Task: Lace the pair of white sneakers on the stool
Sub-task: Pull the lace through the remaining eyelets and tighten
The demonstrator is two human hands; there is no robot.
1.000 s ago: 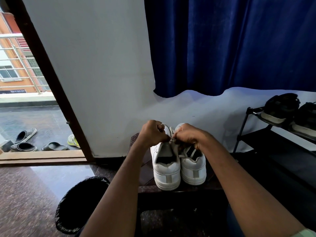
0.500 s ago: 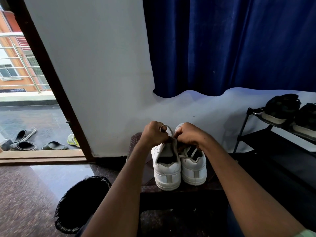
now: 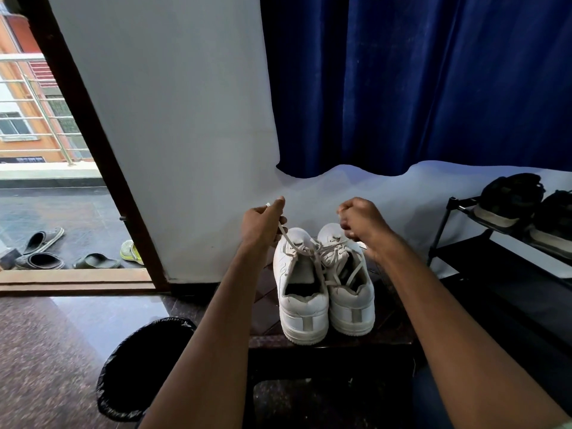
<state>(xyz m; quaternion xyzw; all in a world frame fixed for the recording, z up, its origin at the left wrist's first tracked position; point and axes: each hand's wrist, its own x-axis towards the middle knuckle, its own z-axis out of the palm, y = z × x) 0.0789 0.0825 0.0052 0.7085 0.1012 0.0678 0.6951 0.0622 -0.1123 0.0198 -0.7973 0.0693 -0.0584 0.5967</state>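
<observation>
Two white sneakers stand side by side, heels toward me, on a dark stool. The left sneaker has a white lace running up from its eyelets. My left hand pinches one end of that lace, raised above the toe. My right hand is closed above the right sneaker, holding another lace end that drops toward the eyelets. Loose lace lies across the right sneaker's tongue.
A bin with a black liner stands at the stool's left. A black shoe rack with dark shoes is at the right. A blue curtain hangs behind. Sandals lie beyond the open doorway.
Both hands were together over the left sneaker's tongue. They have now pulled apart and upward, drawing the lace ends out to either side.
</observation>
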